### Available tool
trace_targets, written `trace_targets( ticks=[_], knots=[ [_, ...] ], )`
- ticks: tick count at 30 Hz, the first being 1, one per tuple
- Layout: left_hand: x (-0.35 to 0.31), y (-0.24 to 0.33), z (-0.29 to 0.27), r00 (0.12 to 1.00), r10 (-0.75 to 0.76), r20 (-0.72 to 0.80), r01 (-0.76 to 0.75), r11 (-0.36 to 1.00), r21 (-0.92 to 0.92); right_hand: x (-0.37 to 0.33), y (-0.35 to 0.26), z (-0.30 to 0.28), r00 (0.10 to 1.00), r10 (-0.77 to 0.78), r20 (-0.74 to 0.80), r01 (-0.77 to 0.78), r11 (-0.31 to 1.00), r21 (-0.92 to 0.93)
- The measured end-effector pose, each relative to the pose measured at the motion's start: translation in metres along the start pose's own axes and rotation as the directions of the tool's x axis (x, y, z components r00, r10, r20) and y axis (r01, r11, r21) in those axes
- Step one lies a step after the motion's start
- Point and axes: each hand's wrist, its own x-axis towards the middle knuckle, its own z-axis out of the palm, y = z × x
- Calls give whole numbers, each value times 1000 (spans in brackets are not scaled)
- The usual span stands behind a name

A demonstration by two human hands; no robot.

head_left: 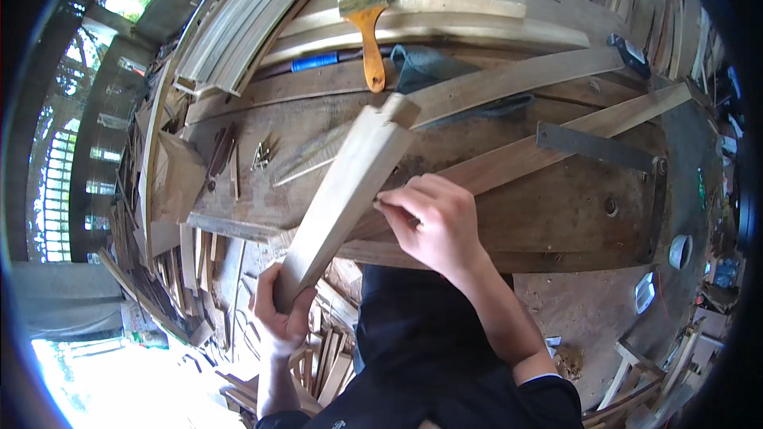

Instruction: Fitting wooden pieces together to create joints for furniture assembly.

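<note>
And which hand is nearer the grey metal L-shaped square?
Right: the right hand is left of the square; the left hand is farther left, at the bottom of the pale wooden post.

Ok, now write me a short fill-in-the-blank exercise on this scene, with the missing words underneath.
1. The thick wooden piece is held at its lower end by the person's ____ grip.
2. The flat brush has a handle coloured ____.
3. In the picture, the brush lies to the ____ of the blue tool handle.

Missing words: left; orange; right.
</note>
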Motion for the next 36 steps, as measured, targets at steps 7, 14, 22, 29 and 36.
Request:
trace_targets(
  ticks=[7, 14, 22, 29, 36],
  knots=[
    [0, 0, 0, 995, -74, 71, 78, 995, -56, -1, 0, 2, 999, 1, -45, 0, 1000, 31],
    [-1, -1, 1, 993, -91, 74, 91, 996, 2, 1, 2, 3, 999, -13, -51, 14, 1000, 28],
    [-3, -2, -8, 998, -44, 38, 44, 999, -1, 3, 0, 3, 999, 2, -44, -2, 1000, 8],
    [0, -7, -11, 998, -42, 50, 42, 999, -12, -1, 2, 4, 999, 15, -29, -14, 999, 40],
    [-2, -7, -8, 996, -72, 45, 72, 997, -8, 1, 2, 5, 999, 9, -42, -8, 1000, 30]
  ],
)
